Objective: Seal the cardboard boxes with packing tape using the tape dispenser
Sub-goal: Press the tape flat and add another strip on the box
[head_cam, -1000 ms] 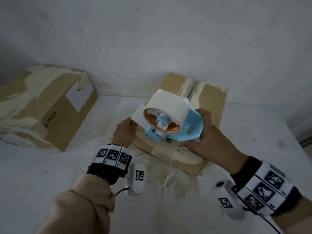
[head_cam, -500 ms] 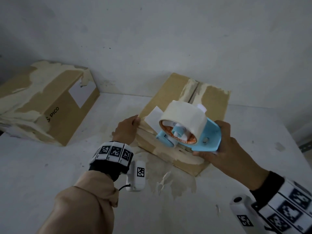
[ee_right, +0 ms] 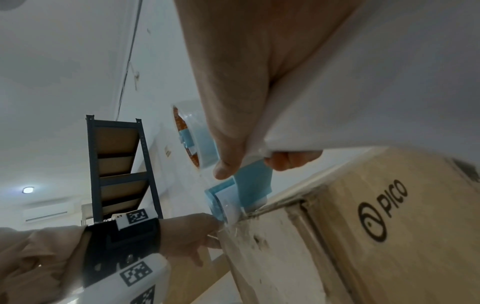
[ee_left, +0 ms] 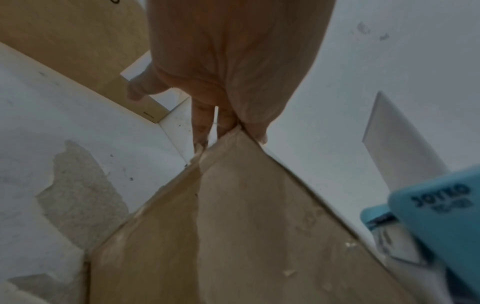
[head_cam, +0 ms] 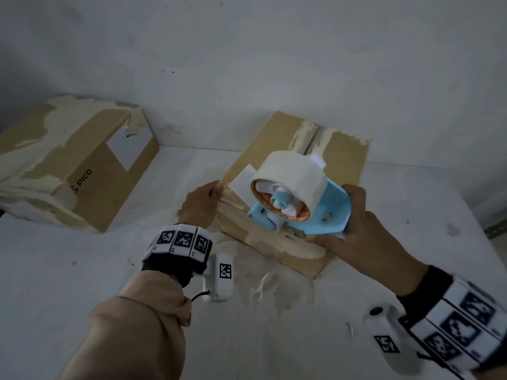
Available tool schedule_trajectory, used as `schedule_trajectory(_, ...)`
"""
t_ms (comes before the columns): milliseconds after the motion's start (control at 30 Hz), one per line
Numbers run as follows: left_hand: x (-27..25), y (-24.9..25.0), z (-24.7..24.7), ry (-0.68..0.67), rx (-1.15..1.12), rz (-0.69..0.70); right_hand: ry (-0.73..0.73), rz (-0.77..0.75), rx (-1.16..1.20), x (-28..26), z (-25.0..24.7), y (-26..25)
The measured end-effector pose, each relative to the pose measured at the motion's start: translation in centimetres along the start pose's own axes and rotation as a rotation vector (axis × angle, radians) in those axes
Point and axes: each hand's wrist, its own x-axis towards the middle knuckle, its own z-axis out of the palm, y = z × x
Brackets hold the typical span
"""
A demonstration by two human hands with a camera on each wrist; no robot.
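A worn cardboard box (head_cam: 277,149) lies mid-table, its seam covered with old tape. My left hand (head_cam: 215,189) pinches the box's near-left corner (ee_left: 228,144) between thumb and fingers (ee_left: 200,131). My right hand (head_cam: 354,231) grips the handle of a blue tape dispenser (head_cam: 326,215) carrying a white tape roll (head_cam: 288,174). The dispenser's front roller sits on the box's near top edge (ee_right: 233,211), a hand's width right of my left hand (ee_right: 192,232). Clear tape shows at that edge in the right wrist view. The handle is hidden inside my right hand (ee_right: 246,162).
A second PICO box (head_cam: 71,165), heavily taped, lies at the table's left against the wall. Scraps of old tape (head_cam: 269,286) stick to the white table (head_cam: 82,283) in front of the centre box. A dark metal shelf rack (ee_right: 116,164) stands in the background.
My right hand has carried the dispenser to the right along the box's near edge, away from my left hand. My left hand has stayed at the box's corner.
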Motion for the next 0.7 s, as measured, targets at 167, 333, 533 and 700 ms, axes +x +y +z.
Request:
schedule_trajectory(167,0.1,-0.4,0.3,0.025,-0.007,0.041,-0.06,0.076,0.028,-2.5,-3.3,1.1)
schedule_trajectory(333,-0.2,0.0,0.0,0.032,0.046,0.01,-0.076,0.097,0.047,-3.0,-3.6,1.6)
schedule_trajectory(533,-0.6,0.7,0.0,0.044,0.103,-0.043,-0.023,0.079,0.126,-3.4,-4.6,2.7)
schedule_trajectory(700,-1.1,1.9,-0.2,0.019,0.188,-0.1,0.067,0.038,0.202,-3.9,-3.6,3.8)
